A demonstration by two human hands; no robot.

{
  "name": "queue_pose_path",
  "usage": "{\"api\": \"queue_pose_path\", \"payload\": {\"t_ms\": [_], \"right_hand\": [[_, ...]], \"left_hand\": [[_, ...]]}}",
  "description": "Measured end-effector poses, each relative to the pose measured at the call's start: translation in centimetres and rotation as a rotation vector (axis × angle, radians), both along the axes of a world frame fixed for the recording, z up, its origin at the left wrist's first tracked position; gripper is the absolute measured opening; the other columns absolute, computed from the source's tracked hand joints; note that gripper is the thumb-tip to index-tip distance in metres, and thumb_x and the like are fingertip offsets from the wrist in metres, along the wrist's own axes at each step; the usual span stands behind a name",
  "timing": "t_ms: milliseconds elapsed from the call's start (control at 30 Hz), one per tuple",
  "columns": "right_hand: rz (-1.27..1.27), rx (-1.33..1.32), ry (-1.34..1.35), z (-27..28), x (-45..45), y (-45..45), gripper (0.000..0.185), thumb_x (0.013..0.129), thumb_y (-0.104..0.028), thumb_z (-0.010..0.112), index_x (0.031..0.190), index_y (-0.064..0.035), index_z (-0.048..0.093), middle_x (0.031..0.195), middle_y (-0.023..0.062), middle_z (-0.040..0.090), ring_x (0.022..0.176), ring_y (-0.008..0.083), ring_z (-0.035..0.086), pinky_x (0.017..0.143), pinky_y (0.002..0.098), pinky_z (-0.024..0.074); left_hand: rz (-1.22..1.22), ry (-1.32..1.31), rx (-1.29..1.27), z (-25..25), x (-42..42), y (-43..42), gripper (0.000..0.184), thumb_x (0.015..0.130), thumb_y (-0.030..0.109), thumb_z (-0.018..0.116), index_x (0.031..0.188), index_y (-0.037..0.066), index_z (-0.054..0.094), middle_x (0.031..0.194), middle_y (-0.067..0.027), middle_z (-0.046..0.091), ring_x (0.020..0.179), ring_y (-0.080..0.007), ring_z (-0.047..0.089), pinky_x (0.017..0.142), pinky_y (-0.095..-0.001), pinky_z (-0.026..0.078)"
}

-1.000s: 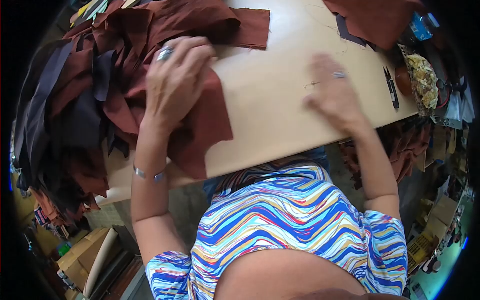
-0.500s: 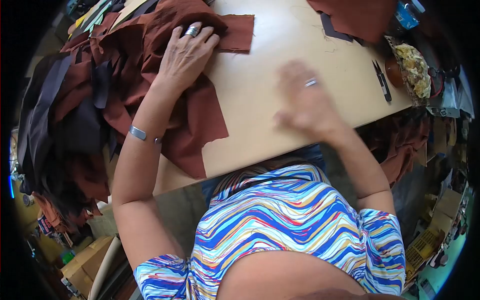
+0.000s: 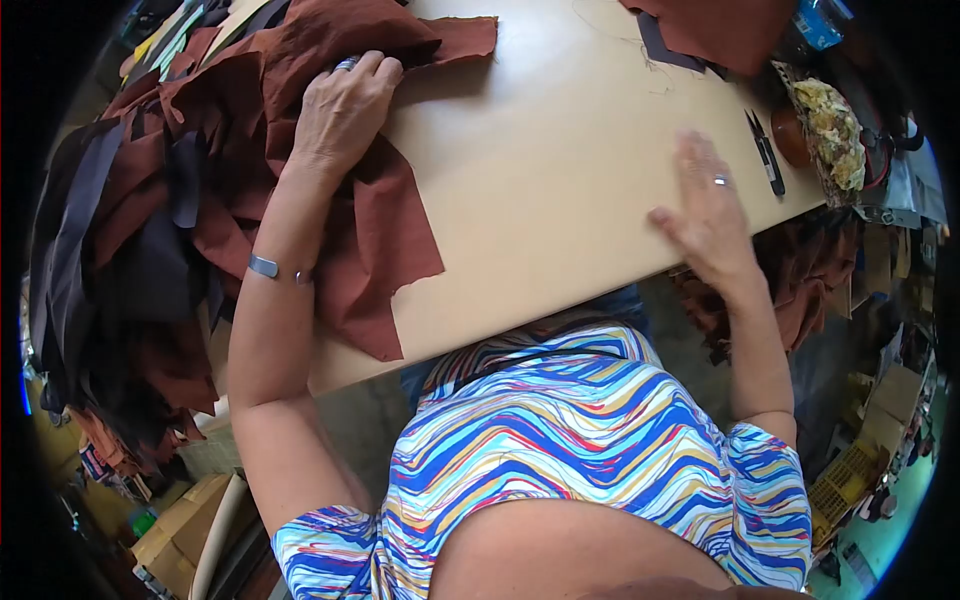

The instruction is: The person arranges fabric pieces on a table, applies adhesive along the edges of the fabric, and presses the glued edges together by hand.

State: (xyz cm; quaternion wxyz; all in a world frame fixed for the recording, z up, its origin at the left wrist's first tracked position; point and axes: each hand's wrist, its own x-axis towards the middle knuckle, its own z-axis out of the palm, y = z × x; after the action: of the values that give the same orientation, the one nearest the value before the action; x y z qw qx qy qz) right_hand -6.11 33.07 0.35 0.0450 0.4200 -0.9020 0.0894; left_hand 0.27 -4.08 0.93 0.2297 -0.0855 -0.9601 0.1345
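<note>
My left hand (image 3: 345, 112), with a ring on it, is closed on the reddish-brown cloth (image 3: 392, 225) at the left of the table. Its fingers curl into the folds, and the fingertips are partly hidden. The cloth lies crumpled, one flat strip of it reaching right past my fingers. My right hand (image 3: 708, 215) is over the right part of the table near its front edge, holding nothing. Its fingers are stretched out and slightly blurred; whether the palm touches the tabletop I cannot tell. Black thread snips (image 3: 766, 153) lie to the right of that hand.
The pale tabletop (image 3: 540, 190) carries brown and dark cloth (image 3: 700, 30) at its back right. A yellowish lumpy object (image 3: 830, 130) and a blue-labelled bottle (image 3: 820, 25) stand at the right. Dark strips (image 3: 75, 230) hang off the left side. Brown cloth (image 3: 790, 285) lies below the right edge.
My right hand has swept right across the table, towards the snips. My left hand has shifted slightly left, and the brown cloth has moved left with it.
</note>
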Motion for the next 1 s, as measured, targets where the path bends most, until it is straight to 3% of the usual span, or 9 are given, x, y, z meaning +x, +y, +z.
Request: {"api": "queue_pose_path", "payload": {"t_ms": [167,300,433,533,633,733,833,933,1000], "right_hand": [[-0.632,0.468,-0.452,8.0,1.0,-0.3,0.068,0.083,-0.044,0.057,0.131,0.0004,0.037,0.121,0.021,0.051,0.109,0.0324,0.053,0.088,0.0406,0.044],[-0.233,-0.13,0.094,0.8,-1.5,1.2,0.06,0.084,-0.04,0.056,0.129,-0.0038,0.041,0.123,0.0219,0.048,0.114,0.0347,0.046,0.093,0.043,0.0391],[0.201,0.004,0.114,-0.3,0.1,-6.1,0.068,0.086,-0.044,0.051,0.129,0.0062,0.036,0.137,0.0232,0.032,0.127,0.0338,0.033,0.103,0.0455,0.0276],[0.025,0.032,0.168,-1.3,-3.0,-5.7,0.067,0.085,-0.044,0.051,0.133,0.0008,0.036,0.14,0.0213,0.03,0.131,0.0338,0.027,0.106,0.0425,0.0237],[-0.156,-0.055,0.193,-1.3,-2.6,-0.6,0.062,0.086,-0.043,0.051,0.134,-0.0063,0.038,0.128,0.0209,0.046,0.12,0.0334,0.042,0.098,0.0405,0.0348],[-0.69,0.35,-0.365,7.5,0.8,-1.7,0.058,0.086,-0.042,0.051,0.133,-0.0099,0.04,0.106,0.019,0.06,0.101,0.032,0.057,0.084,0.0391,0.0443],[-0.388,0.031,-0.02,4.1,-1.1,1.2,0.056,0.086,-0.04,0.052,0.13,-0.0069,0.041,0.091,0.0172,0.064,0.086,0.0307,0.061,0.071,0.0403,0.0475],[-0.036,-0.188,0.289,0.2,-4.1,-2.0,0.049,0.085,-0.036,0.055,0.124,-0.0063,0.049,0.096,0.0162,0.064,0.09,0.0302,0.061,0.072,0.0406,0.0479],[0.03,-0.201,0.313,-0.1,-4.0,-3.4,0.046,0.085,-0.033,0.057,0.122,-0.0059,0.051,0.097,0.0153,0.064,0.089,0.0298,0.061,0.074,0.0396,0.0478]], "left_hand": [[-0.061,0.035,0.05,1.3,1.1,1.3,0.013,0.08,0.018,0.059,0.077,0.009,0.05,0.075,-0.0053,0.052,0.069,-0.0239,0.056,0.062,-0.0344,0.045],[-0.126,-0.025,0.113,1.4,2.2,4.3,0.016,0.078,0.02,0.063,0.077,0.01,0.05,0.074,-0.0042,0.052,0.066,-0.0229,0.055,0.063,-0.0317,0.044],[-0.148,-0.068,0.134,1.1,2.5,5.6,0.017,0.079,0.022,0.063,0.077,0.01,0.051,0.074,-0.0028,0.053,0.066,-0.0219,0.055,0.064,-0.0315,0.044],[-0.146,-0.075,0.172,1.3,2.6,5.6,0.018,0.078,0.021,0.063,0.075,0.009,0.051,0.073,-0.0038,0.053,0.066,-0.0222,0.055,0.064,-0.0313,0.044],[-0.144,-0.025,0.299,2.6,3.7,5.4,0.018,0.078,0.02,0.064,0.072,0.008,0.052,0.069,-0.0045,0.052,0.063,-0.0222,0.054,0.061,-0.0316,0.043],[-0.214,0.053,0.459,5.5,5.1,5.6,0.024,0.077,0.019,0.067,0.066,0.007,0.049,0.062,-0.0046,0.049,0.055,-0.0226,0.051,0.055,-0.0323,0.041],[-0.366,0.241,0.569,9.2,8.1,6.7,0.011,0.072,0.011,0.066,0.074,0.004,0.057,0.068,-0.0104,0.054,0.061,-0.0266,0.055,0.057,-0.0355,0.041],[-0.645,0.645,0.656,10.6,13.0,6.8,0.035,0.096,0.034,0.029,0.072,0.012,0.044,0.062,-0.0002,0.044,0.054,-0.0134,0.044,0.059,-0.0404,0.043],[-1.124,0.559,0.895,14.4,14.2,7.2,0.026,0.091,0.03,0.039,0.074,0.012,0.047,0.07,0.002,0.05,0.063,-0.0111,0.049,0.063,-0.0342,0.043]]}}
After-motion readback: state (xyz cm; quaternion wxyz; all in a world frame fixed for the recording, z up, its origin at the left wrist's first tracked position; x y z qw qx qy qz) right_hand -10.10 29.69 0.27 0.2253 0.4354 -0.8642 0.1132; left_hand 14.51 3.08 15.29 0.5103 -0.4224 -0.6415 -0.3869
